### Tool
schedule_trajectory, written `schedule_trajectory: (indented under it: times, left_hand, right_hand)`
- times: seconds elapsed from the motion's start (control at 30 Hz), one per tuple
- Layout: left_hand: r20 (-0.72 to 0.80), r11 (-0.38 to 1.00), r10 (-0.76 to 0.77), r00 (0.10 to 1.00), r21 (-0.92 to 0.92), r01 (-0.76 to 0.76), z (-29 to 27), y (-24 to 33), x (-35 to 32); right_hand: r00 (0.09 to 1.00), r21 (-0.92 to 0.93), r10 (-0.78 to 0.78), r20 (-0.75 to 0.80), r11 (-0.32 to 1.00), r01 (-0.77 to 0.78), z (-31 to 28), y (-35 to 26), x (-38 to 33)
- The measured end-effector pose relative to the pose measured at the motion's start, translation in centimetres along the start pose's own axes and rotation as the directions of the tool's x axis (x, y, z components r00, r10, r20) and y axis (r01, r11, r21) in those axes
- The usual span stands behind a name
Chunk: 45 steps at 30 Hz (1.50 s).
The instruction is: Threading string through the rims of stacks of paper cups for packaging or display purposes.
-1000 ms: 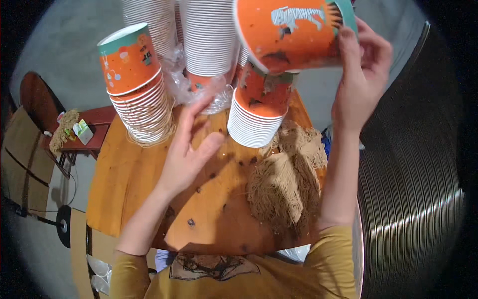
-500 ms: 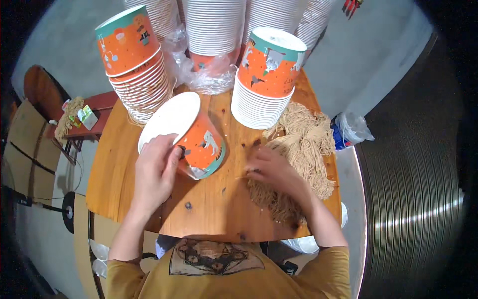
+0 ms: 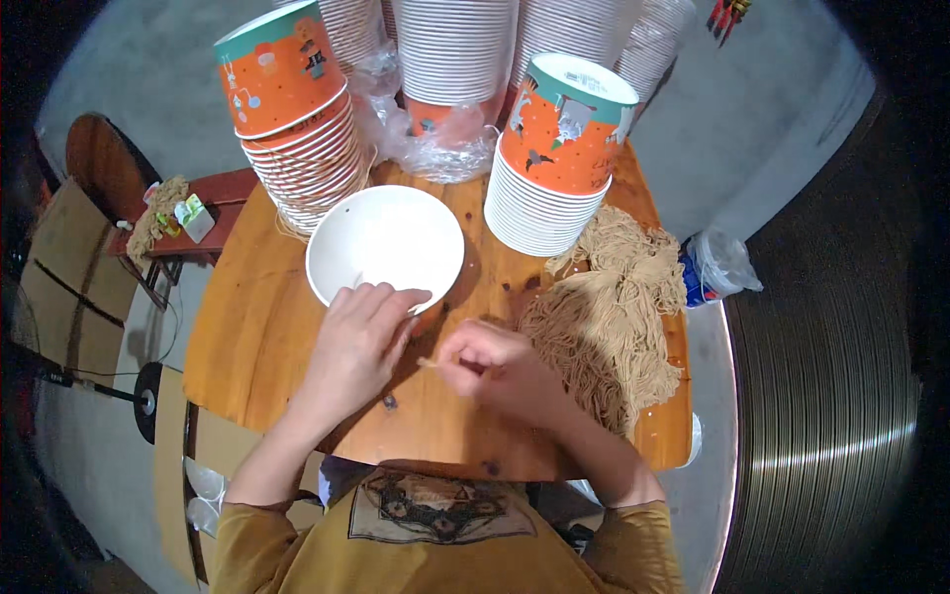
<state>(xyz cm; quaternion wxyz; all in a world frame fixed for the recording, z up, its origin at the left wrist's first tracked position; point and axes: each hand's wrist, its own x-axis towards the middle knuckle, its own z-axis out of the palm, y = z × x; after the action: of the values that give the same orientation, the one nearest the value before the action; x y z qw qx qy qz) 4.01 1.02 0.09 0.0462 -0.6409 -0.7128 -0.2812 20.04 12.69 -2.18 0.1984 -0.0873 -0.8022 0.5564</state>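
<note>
Because the round wooden table (image 3: 247, 327) carries everything in reach, it serves as the reference for all positions below. At its far edge stand several tall stacks of paper cups (image 3: 450, 49), white-ribbed on the side, part-wrapped in clear plastic film (image 3: 435, 148). At the far left of the table, a leaning stack (image 3: 297, 129) is topped by an orange cup with a teal band and small printed figures; at the far right, a shorter stack (image 3: 549, 168) carries the same orange and teal print.

On the right side of the table lies a loose heap of tan string lengths (image 3: 614, 317), soft, limp and likely to tangle; a single strand is best pinched near one end.

At the table centre, the single open cup (image 3: 386, 247) shows its white interior and sits upright or slightly tipped toward the person. It reads as light, thin-walled and easy to crush or tip, so hold belongs at the rolled rim or low on the wall, with light pressure.

The left hand (image 3: 356, 346) rests its fingers, loosely extended, on the near rim of that cup. The right hand (image 3: 495, 366), just beside it near the table's front edge, is curled closed, pinching a thin pale strand (image 3: 430, 364).

Left of the table, a dark side stand (image 3: 198, 243) holds a small green-and-white packet (image 3: 193, 218) and a further tan bundle (image 3: 158, 213). Right of the table, a clear plastic bag (image 3: 722, 267) holds a blue item.
</note>
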Motion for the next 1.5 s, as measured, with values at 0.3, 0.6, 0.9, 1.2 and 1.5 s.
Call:
schedule_trajectory:
  times: [0.3, 0.6, 0.9, 1.2, 1.5]
  left_hand:
    - [0.144, 0.612, -0.382, 0.913, -0.7, 0.367, -2.4, 0.8, -2.5]
    - [0.551, 0.227, -0.298, 0.78, -0.752, 0.618, -1.4, -0.4, -3.2]
    - [0.554, 0.457, -0.298, 0.777, -0.632, 0.626, -1.3, -0.4, -3.0]
    - [0.774, 0.216, -0.084, 0.628, -0.601, 0.77, -0.7, -2.9, -2.9]
    - [0.778, 0.204, -0.144, 0.611, -0.581, 0.788, -1.4, -1.8, -2.6]
  right_hand:
    - [0.967, -0.177, -0.141, -0.21, 0.979, 0.104, 3.2, -1.7, 0.6]
    - [0.978, -0.199, -0.089, -0.189, 0.979, 0.051, 3.8, -1.0, 0.4]
    - [0.986, -0.157, 0.053, -0.157, 0.984, -0.078, 3.0, -0.8, 0.4]
    - [0.987, -0.258, -0.128, -0.099, 0.961, 0.099, 2.8, 0.1, 0.4]
    - [0.996, -0.162, 0.011, -0.091, 0.987, -0.025, 2.6, -0.3, 0.2]
